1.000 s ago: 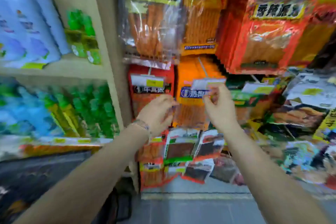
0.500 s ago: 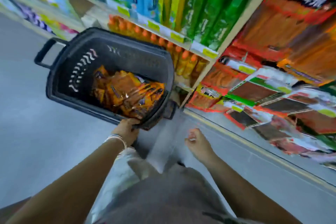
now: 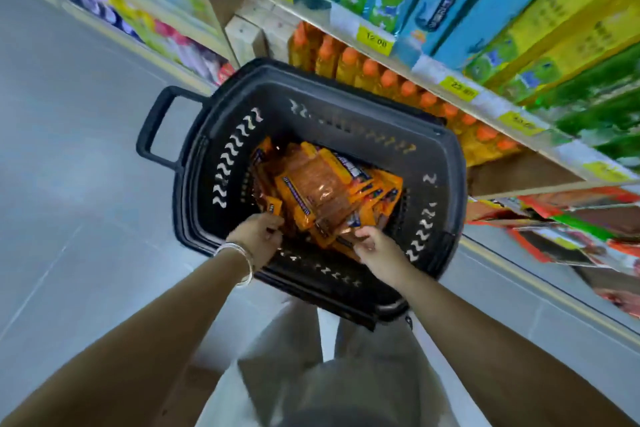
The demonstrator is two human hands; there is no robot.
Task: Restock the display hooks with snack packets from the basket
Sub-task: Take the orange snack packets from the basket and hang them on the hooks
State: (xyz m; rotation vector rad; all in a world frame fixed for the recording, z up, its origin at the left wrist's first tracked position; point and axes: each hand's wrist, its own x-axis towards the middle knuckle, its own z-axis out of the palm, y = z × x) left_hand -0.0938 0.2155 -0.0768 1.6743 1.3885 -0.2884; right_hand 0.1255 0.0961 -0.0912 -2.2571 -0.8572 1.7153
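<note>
A black plastic basket (image 3: 207, 163) stands on the floor below me, holding a heap of several orange snack packets (image 3: 322, 191). Both my hands are down inside it at its near side. My left hand (image 3: 259, 237), with a silver bangle on the wrist, has its fingers curled at the corner of a packet at the heap's left edge. My right hand (image 3: 372, 248) pinches the lower edge of an orange packet at the heap's near right. The display hooks with hanging packets (image 3: 568, 229) show at the right edge, blurred.
Shelves run along the upper right: orange-capped bottles (image 3: 374, 73) just behind the basket, tall blue, green and yellow boxes (image 3: 485, 3) above them with yellow price tags. Grey tiled floor (image 3: 69, 184) lies to the left. My legs are below the basket.
A second ago both hands were up at the hooks with a packet. The view then swung down to the basket, and both hands have now reached into it onto the orange packets.
</note>
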